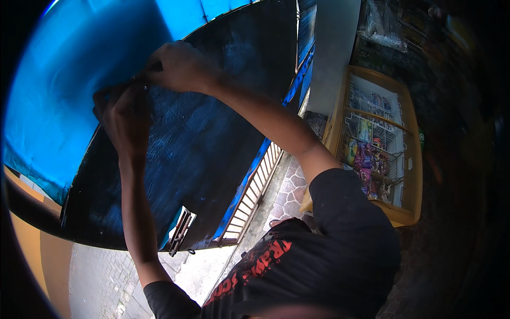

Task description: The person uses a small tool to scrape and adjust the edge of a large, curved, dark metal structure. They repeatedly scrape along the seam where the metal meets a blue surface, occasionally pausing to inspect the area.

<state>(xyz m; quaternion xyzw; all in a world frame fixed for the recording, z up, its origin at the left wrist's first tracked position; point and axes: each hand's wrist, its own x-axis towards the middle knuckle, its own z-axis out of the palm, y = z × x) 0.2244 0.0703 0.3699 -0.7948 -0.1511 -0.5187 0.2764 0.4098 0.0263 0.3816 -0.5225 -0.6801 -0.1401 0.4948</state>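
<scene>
My left hand [122, 111] is raised to the upper left edge of a dark, blue-tinged panel [212, 149], its fingers curled around something I cannot make out. Just above and to its right, my right hand [175, 66] is bent over that same edge, fingers closed on something small that is hidden in shadow. The two hands are close together. A bright blue sheet [58, 138] lies behind the panel's edge. At the bottom of the panel is a metal slide latch [180, 231] beside a cutout.
At the right stands a yellow chest freezer [409, 175] with wire baskets of colourful packets, below a dark shelf with plastic bags [385, 29]. Railing bars [247, 204] run along the panel's right side. Patterned paving [289, 186] and a grey brick path [101, 271] show below.
</scene>
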